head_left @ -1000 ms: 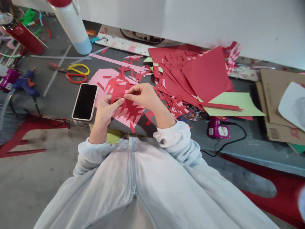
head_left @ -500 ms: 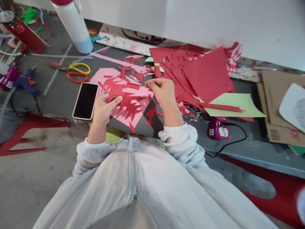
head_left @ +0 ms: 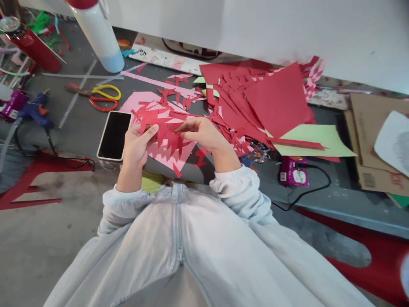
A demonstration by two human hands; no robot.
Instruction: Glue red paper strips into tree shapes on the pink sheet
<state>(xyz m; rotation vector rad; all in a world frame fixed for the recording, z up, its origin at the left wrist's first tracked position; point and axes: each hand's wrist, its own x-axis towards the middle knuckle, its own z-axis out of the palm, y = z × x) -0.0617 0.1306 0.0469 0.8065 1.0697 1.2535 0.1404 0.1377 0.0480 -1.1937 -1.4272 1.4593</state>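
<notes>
My left hand (head_left: 137, 144) is closed on the left side of a red piece of paper (head_left: 164, 133) with jagged, fringe-like cuts. The paper is held over a pink sheet (head_left: 159, 154) on the table. My right hand (head_left: 204, 134) has its thumb and fingers pinched at the right part of the red paper; the exact grip at the fingertips is partly hidden. Small red paper scraps (head_left: 200, 157) lie about the pink sheet. A phone (head_left: 112, 135) with a dark screen lies just left of my left hand.
Scissors (head_left: 105, 98) with yellow and red handles lie beyond the phone. A white-and-blue bottle (head_left: 104, 42) and a red can (head_left: 38, 49) stand at the back left. Stacked red sheets (head_left: 275, 100), pale green paper (head_left: 322, 136), a purple box (head_left: 294, 172) and cardboard (head_left: 377, 128) lie rightward.
My right hand has moved left and slightly down, from beyond the red paper's right edge to the paper itself. My left hand still holds the paper, which has shifted slightly.
</notes>
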